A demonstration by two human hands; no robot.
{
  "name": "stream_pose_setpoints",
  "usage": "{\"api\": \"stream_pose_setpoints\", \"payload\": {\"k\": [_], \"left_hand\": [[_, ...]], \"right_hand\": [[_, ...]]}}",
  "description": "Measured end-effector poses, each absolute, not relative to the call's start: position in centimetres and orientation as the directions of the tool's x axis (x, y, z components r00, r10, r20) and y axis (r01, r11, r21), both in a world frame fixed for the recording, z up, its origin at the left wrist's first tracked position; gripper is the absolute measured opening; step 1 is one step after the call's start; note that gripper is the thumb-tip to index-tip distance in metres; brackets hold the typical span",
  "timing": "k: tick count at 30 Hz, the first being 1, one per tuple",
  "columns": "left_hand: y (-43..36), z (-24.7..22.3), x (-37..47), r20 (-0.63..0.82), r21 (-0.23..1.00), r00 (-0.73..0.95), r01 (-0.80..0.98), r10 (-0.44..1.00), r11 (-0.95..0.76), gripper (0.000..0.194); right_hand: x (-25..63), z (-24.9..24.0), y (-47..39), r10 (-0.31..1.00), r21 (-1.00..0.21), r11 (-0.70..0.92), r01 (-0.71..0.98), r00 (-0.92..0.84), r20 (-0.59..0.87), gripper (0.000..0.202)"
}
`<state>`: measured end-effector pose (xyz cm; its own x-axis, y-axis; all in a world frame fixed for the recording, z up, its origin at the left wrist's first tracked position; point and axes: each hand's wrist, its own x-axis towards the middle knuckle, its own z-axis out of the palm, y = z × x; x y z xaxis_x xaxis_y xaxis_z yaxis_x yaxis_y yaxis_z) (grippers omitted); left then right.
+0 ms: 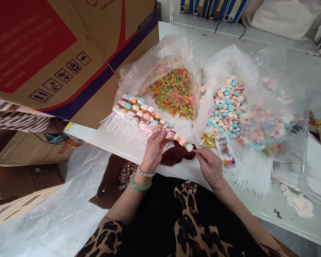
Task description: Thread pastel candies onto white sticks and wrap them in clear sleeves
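A candy skewer (186, 143) of pastel pieces and rings on a white stick stretches between my two hands. My left hand (155, 147) is closed on its upper end, where a small colourful label shows. The fingers of my right hand (210, 163) pinch the bare stick at the lower end. Beyond my left hand lies a pile of finished-looking candy skewers (139, 111), their white sticks toward me. Gold twist ties (208, 139) and a stack of printed labels (226, 151) lie near my right hand. Under the skewer is a dark brown cloth (176, 154).
Behind the skewers sits a clear bag of colourful ring candies (173, 93); pastel candies (228, 107) fill bags to the right. White sticks (253, 175), a crumpled white glove-like cloth (296, 200) and a clear plastic bin (305, 142) lie right. A large carton (96, 46) stands left.
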<state>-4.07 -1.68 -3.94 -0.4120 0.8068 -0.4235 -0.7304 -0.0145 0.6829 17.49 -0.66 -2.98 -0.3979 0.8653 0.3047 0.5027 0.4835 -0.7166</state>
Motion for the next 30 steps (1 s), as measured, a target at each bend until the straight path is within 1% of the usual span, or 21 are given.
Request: {"api": "stream_pose_setpoints", "payload": {"k": [3,5,6,8,9,10,12,13,15,17,18,19,20,21,22,23,24,25,26,28,30], "left_hand": [[-1.5,-3.9,-4.0,-0.399,0.717,-0.431,-0.697,0.809,-0.017,0.023],[-1.4,-4.0,-3.9,-0.392,0.709,-0.409,-0.705,0.824,-0.012,0.024],[-1.4,-4.1,-3.9,-0.384,0.706,-0.390,-0.708,0.837,-0.006,0.025],[-1.4,-4.4,-3.7,-0.367,0.705,-0.351,-0.709,0.861,0.011,0.028],[-1.5,-4.6,-3.6,-0.363,0.706,-0.335,-0.708,0.869,0.022,0.029],[-1.5,-4.8,-3.5,-0.363,0.705,-0.324,-0.708,0.874,0.031,0.031],[-1.6,-5.1,-3.1,-0.373,0.695,-0.309,-0.717,0.875,0.043,0.030],[-1.6,-5.3,-3.0,-0.380,0.686,-0.304,-0.726,0.874,0.046,0.030],[-1.5,-5.4,-2.7,-0.392,0.670,-0.301,-0.741,0.869,0.045,0.030],[-1.4,-5.5,-2.5,-0.397,0.666,-0.304,-0.745,0.866,0.044,0.030],[-1.4,-5.4,-2.5,-0.397,0.669,-0.307,-0.742,0.865,0.043,0.031],[-1.4,-5.4,-2.4,-0.396,0.673,-0.310,-0.738,0.865,0.044,0.031],[-1.4,-5.3,-2.4,-0.399,0.678,-0.315,-0.733,0.861,0.046,0.032],[-1.4,-5.3,-2.5,-0.406,0.685,-0.323,-0.727,0.855,0.050,0.033],[-1.4,-5.3,-2.5,-0.418,0.691,-0.335,-0.721,0.845,0.055,0.033],[-1.5,-5.3,-2.5,-0.431,0.696,-0.348,-0.715,0.832,0.062,0.033],[-1.5,-5.3,-2.5,-0.445,0.700,-0.360,-0.711,0.820,0.067,0.033],[-1.6,-5.4,-2.5,-0.457,0.700,-0.369,-0.710,0.809,0.072,0.032],[-1.6,-5.4,-2.5,-0.466,0.697,-0.374,-0.713,0.802,0.073,0.032],[-1.7,-5.6,-2.5,-0.473,0.682,-0.368,-0.728,0.800,0.069,0.031],[-1.6,-5.6,-2.5,-0.471,0.665,-0.353,-0.744,0.808,0.063,0.030]], "right_hand": [[17.0,-3.0,-0.9,0.850,-0.701,0.516,0.493,-0.399,0.345,0.018],[16.6,-3.3,-1.0,0.873,-0.760,0.466,0.454,-0.375,0.312,0.016],[16.3,-3.6,-1.1,0.898,-0.812,0.401,0.424,-0.357,0.258,0.014],[15.8,-4.1,-1.2,0.947,-0.936,0.157,0.316,-0.316,0.052,0.008],[15.6,-4.4,-1.2,0.948,-0.972,-0.021,0.233,-0.303,-0.093,0.006],[15.3,-4.6,-1.3,0.919,-0.967,-0.213,0.138,-0.306,-0.247,0.007],[14.9,-4.8,-1.2,0.792,-0.840,-0.540,-0.047,-0.366,-0.489,0.016],[14.7,-4.7,-1.2,0.715,-0.751,-0.651,-0.108,-0.418,-0.560,0.020],[14.4,-4.5,-1.0,0.578,-0.596,-0.787,-0.156,-0.524,-0.626,0.026],[14.2,-4.3,-0.8,0.489,-0.519,-0.844,-0.136,-0.596,-0.638,0.027],[14.0,-4.2,-0.8,0.485,-0.531,-0.840,-0.116,-0.599,-0.637,0.025],[13.9,-4.3,-0.8,0.528,-0.588,-0.803,-0.096,-0.571,-0.628,0.022],[13.8,-4.4,-0.8,0.615,-0.689,-0.722,-0.064,-0.515,-0.597,0.018],[13.8,-4.5,-0.9,0.731,-0.812,-0.584,-0.005,-0.438,-0.523,0.013],[13.8,-4.7,-1.0,0.846,-0.916,-0.392,0.084,-0.360,-0.394,0.008],[13.8,-4.8,-1.0,0.925,-0.965,-0.172,0.198,-0.304,-0.227,0.006],[13.9,-5.0,-1.0,0.957,-0.949,0.037,0.313,-0.286,-0.057,0.009],[13.9,-5.1,-1.1,0.950,-0.890,0.206,0.406,-0.301,0.083,0.013],[14.0,-5.2,-1.1,0.926,-0.822,0.324,0.467,-0.333,0.176,0.017],[13.9,-5.3,-1.0,0.893,-0.746,0.421,0.515,-0.377,0.244,0.021],[13.7,-5.3,-0.8,0.912,-0.798,0.358,0.485,-0.366,0.186,0.019]]}}
